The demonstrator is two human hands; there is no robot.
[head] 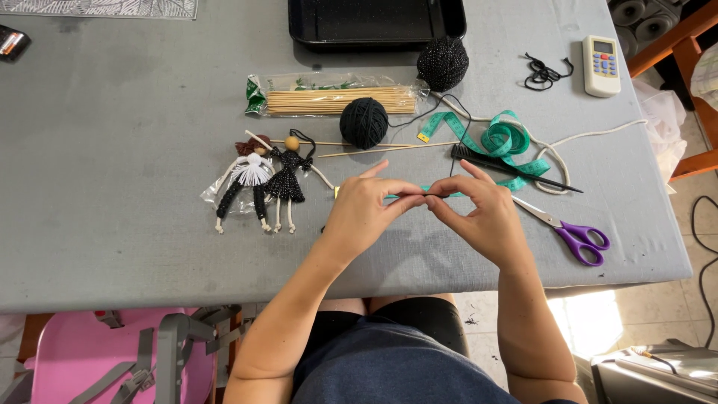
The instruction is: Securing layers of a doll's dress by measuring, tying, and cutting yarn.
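Left hand (364,213) and right hand (479,217) pinching thin, possibly black thread (428,195) between closed fingers; two yarn dolls (262,183), two yarn balls (364,123), one scissors (572,232) lying on grey counter (112,187); tiled floor (658,299).

Two yarn balls beyond hands: plain black (364,123), sparkly black (443,63). Two yarn dolls left of left hand: white-skirted (246,179), black-skirted (286,181). One purple-handled scissors (572,233) right of right hand. One teal tape measure (502,142), one black comb (508,165), one skewer pack (336,99), one remote (601,65) beyond.
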